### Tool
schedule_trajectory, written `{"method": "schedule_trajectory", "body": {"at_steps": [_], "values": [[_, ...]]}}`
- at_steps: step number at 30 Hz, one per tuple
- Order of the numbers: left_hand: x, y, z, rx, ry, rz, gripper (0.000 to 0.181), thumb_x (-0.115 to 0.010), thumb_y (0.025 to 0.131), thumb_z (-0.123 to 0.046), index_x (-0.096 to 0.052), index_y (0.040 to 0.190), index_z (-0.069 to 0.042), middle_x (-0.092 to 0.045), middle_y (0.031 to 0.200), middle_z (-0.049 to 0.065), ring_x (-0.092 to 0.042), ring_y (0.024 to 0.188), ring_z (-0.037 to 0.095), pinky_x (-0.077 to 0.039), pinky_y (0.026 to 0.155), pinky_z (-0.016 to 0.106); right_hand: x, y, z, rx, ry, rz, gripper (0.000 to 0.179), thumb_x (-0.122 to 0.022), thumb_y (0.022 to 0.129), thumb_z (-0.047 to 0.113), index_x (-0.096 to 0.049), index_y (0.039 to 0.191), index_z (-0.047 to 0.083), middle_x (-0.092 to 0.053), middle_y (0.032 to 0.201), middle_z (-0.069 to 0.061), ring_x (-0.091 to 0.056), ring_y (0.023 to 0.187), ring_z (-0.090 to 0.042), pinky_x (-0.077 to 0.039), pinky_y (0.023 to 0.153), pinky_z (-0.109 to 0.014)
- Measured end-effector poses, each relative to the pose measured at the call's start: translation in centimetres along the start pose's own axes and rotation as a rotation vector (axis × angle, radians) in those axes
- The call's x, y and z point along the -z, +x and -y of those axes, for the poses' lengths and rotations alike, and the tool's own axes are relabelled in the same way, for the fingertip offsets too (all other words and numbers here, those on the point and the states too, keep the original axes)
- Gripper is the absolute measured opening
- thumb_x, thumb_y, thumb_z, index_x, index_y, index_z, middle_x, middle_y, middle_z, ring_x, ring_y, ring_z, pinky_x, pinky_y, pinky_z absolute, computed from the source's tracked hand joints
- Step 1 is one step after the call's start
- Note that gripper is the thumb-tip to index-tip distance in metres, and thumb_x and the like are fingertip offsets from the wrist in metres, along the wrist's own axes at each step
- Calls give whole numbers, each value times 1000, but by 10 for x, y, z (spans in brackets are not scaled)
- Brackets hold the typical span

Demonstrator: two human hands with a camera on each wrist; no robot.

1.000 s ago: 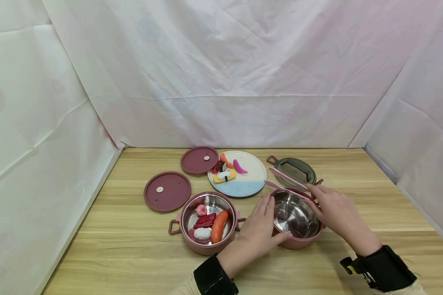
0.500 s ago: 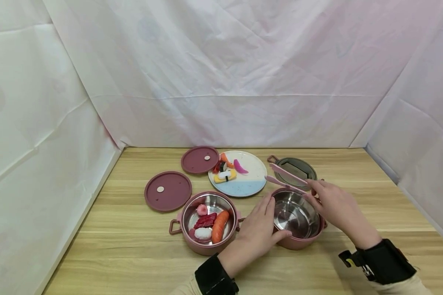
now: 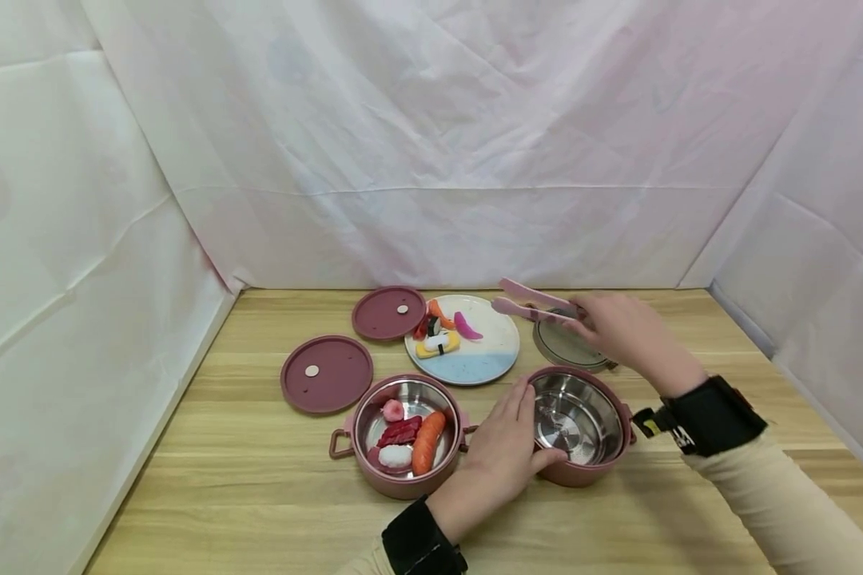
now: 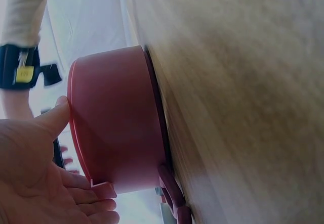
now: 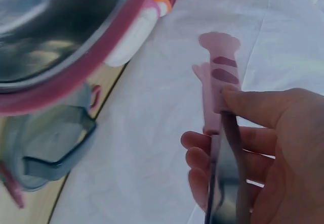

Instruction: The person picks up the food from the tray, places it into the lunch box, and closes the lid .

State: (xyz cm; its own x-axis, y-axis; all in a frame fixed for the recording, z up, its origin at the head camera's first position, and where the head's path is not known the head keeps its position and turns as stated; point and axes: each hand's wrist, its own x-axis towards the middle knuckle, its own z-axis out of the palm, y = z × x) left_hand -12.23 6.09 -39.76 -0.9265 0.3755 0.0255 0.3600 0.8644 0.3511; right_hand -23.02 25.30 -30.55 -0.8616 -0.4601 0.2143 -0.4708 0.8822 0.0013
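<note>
My right hand (image 3: 622,331) pinches pink tongs (image 3: 535,294) between thumb and fingers, raised above the back of the table. The tongs' two arms stand apart, and up close they show pink paw-shaped ends (image 5: 223,44) and a metal part (image 5: 230,173). My left hand (image 3: 499,447) rests against the left side of a pink pot (image 3: 578,475) with a bare steel inside. Its fingers lie straight, with the thumb touching the rim in the left wrist view. A plate (image 3: 467,367) near the tongs bears toy sushi (image 3: 437,345) and a magenta crescent piece (image 3: 466,326).
Left of my left hand stands a second pink pot (image 3: 381,479) holding a toy sausage (image 3: 427,443) and other toy food. Two maroon lids (image 3: 327,375) lie behind it, one overlapping the plate. A greyish clear lid (image 3: 568,347) lies behind the right pot. White cloth (image 3: 431,160) encloses the table.
My right hand has lifted the tongs up and moved them back and left, away from over the right pot toward the plate. The left hand stays at the pot.
</note>
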Motion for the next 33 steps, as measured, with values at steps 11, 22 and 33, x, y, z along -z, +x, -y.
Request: {"method": "schedule_trajectory", "body": {"at_steps": [11, 22, 33], "values": [[0, 0, -1, -8, 19, -22, 91, -59, 89, -63, -32, 155, -7, -29, 164, 8, -33, 150, 21, -36, 120, 31, -6, 53, 18, 19, -60, 150, 18, -68, 95, 26, -71, 100, 9, -70, 90, -10, -65, 83, -28, -52, 70, -45], [0, 1, -2, -1, 29, -22, 91, -60, 88, -63, -32, 155, -8, -29, 164, 8, -32, 150, 20, -35, 121, 29, -28, 69, 27, 3, -16, 200, 21, -62, 98, 22, -73, 100, 4, -71, 85, -11, -62, 70, -22, -52, 65, -39], [0, -1, -2, 3, 19, -25, 92, -63, 88, -62, -32, 155, -7, -29, 164, 8, -31, 151, 20, -34, 121, 29, -28, 66, 40, -81, 44, 322, 31, -53, 103, 26, -64, 78, 11, -54, 67, -4, -45, 61, -18, -34, 62, -35]]}}
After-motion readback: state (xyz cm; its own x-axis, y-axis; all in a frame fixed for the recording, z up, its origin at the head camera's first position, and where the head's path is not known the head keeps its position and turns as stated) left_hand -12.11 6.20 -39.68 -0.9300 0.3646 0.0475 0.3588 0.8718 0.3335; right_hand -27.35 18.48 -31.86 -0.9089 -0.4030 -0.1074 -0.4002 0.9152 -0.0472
